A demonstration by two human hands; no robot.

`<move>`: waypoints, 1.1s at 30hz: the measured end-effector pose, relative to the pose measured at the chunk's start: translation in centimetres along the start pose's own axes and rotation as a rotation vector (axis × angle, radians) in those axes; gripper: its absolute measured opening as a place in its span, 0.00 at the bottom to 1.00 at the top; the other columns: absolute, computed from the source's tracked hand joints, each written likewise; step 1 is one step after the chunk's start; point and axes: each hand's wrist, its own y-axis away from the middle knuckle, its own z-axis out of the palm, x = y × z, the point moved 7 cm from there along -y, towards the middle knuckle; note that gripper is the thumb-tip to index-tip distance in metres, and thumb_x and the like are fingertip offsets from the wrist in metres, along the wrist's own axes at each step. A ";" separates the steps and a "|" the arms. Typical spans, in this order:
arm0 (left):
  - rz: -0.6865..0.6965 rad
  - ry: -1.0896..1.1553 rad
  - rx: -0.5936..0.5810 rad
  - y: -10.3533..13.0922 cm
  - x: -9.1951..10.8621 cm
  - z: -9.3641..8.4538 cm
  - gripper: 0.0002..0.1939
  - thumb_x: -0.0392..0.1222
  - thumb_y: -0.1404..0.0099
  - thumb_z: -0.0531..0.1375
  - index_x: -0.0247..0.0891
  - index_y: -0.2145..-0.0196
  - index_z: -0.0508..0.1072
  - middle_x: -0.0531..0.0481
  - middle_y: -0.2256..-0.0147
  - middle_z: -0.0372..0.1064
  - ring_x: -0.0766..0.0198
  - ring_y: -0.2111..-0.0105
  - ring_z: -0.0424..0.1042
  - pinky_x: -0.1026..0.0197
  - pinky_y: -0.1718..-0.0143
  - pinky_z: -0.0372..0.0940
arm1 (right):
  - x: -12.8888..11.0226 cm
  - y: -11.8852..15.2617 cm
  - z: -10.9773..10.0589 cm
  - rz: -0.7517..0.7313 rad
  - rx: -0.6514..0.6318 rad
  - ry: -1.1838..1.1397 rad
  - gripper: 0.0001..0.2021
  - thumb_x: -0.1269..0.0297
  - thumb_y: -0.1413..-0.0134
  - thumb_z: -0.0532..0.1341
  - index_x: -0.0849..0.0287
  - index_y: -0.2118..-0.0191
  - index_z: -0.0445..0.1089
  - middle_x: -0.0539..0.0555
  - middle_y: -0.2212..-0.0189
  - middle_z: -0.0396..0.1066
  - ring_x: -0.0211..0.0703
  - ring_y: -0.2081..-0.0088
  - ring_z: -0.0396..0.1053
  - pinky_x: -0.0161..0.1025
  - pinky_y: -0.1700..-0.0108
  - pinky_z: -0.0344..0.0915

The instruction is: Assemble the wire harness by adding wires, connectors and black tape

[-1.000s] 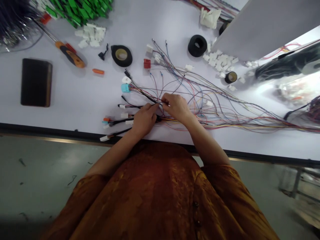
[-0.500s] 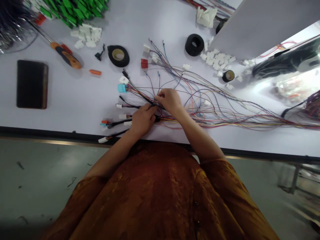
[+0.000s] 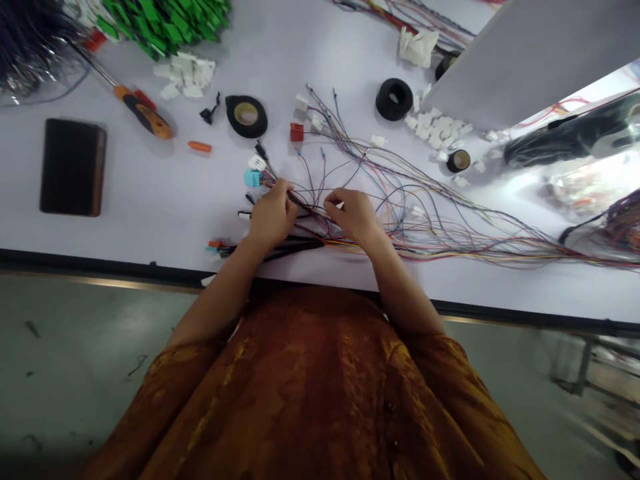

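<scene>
A wiring harness (image 3: 480, 247) of many coloured wires runs across the white table toward the right. My left hand (image 3: 273, 212) is closed round the wire bundle just behind a light blue connector (image 3: 253, 178). To its right, my right hand (image 3: 354, 212) pinches wires of the same bundle between thumb and fingertips. A white connector (image 3: 257, 163) lies just beyond the blue one. Black-wrapped branches (image 3: 295, 247) pass beneath my left wrist, ending near an orange connector (image 3: 215, 244). Farther back lies a red connector (image 3: 297, 132) on thin wires.
Black tape rolls (image 3: 247, 116) (image 3: 394, 99) and a smaller roll (image 3: 458, 161) lie beyond my hands. At left are a screwdriver (image 3: 143, 113), a dark box (image 3: 73, 167) and green connectors (image 3: 170, 23). White connectors (image 3: 437, 128) lie by a grey panel (image 3: 520, 60) at right.
My left hand has moved up and left from the black-wrapped branches to the bundle behind the blue connector. My right hand has shifted slightly right. The whole view has shifted a little.
</scene>
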 end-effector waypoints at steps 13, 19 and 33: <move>0.121 -0.001 0.046 0.3 0.4 -0.6 0.08 0.34 0.39 0.53 0.41 0.63 0.70 0.45 0.66 0.72 0.54 0.63 0.71 0.54 0.58 0.65 | 1.1 -5.0 2.3 0.077 0.070 -0.068 0.08 0.65 0.46 0.59 0.59 0.75 0.68 0.49 0.76 0.67 0.38 0.69 0.66 0.36 0.63 0.61; 0.092 0.007 0.043 0.2 0.2 -0.6 0.09 0.34 0.38 0.53 0.42 0.63 0.70 0.45 0.66 0.73 0.54 0.64 0.71 0.54 0.59 0.65 | 4.2 -2.6 2.1 0.313 0.243 -0.597 0.06 0.63 0.41 0.55 0.56 0.68 0.61 0.44 0.77 0.61 0.31 0.80 0.60 0.31 0.77 0.59; 0.073 0.229 0.022 0.1 -0.8 -1.6 0.11 0.40 0.34 0.54 0.38 0.58 0.75 0.47 0.63 0.75 0.60 0.64 0.72 0.58 0.59 0.67 | 4.2 -1.2 0.5 0.173 0.301 -0.686 0.15 0.48 0.36 0.52 0.54 0.62 0.62 0.52 0.63 0.73 0.36 0.62 0.74 0.34 0.61 0.70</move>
